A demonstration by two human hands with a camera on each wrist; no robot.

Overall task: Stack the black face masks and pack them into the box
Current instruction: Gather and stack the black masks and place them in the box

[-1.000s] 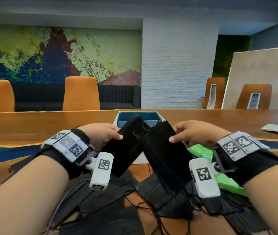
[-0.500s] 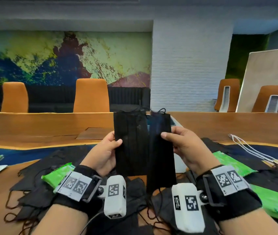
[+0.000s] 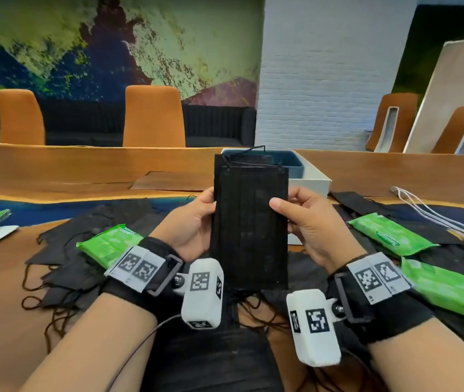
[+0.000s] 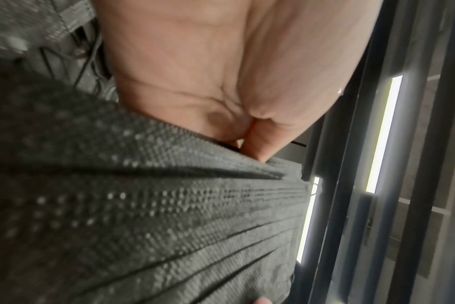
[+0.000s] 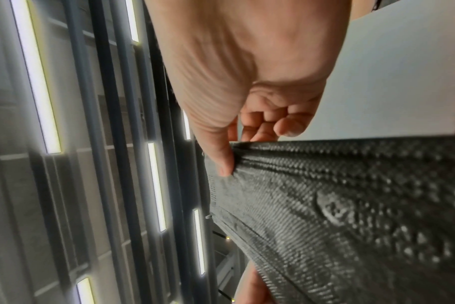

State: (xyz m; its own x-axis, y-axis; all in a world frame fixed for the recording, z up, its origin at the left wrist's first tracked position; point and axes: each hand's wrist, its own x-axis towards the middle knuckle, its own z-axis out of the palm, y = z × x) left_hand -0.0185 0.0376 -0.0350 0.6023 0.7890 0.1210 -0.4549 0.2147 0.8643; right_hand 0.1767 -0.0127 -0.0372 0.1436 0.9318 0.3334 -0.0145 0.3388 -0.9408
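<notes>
Stack of black pleated fabric face masks [image 3: 249,224], held upright above the table's near edge, long side vertical, ear loops poking out at the top. Back layers offset slightly up and to the left of the front mask. Grasped on both long edges: left hand [image 3: 189,224] with thumb on the front face and fingers behind; right hand [image 3: 308,224] with thumb across the front near the right edge, fingers curled behind. Seen close in the wrist views, woven mask texture [image 4: 148,216] under the left thumb, stacked edges [image 5: 325,197] pinched by the right thumb. Directly behind the stack, open white cardboard box with a blue-grey interior [image 3: 311,176], resting on the long wooden table [image 3: 55,171]. More loose black masks [image 3: 64,267] scattered flat around both forearms. Among them, green plastic wipe packets [image 3: 389,237], left and right. Thin white cords [image 3: 434,210] at far right.
</notes>
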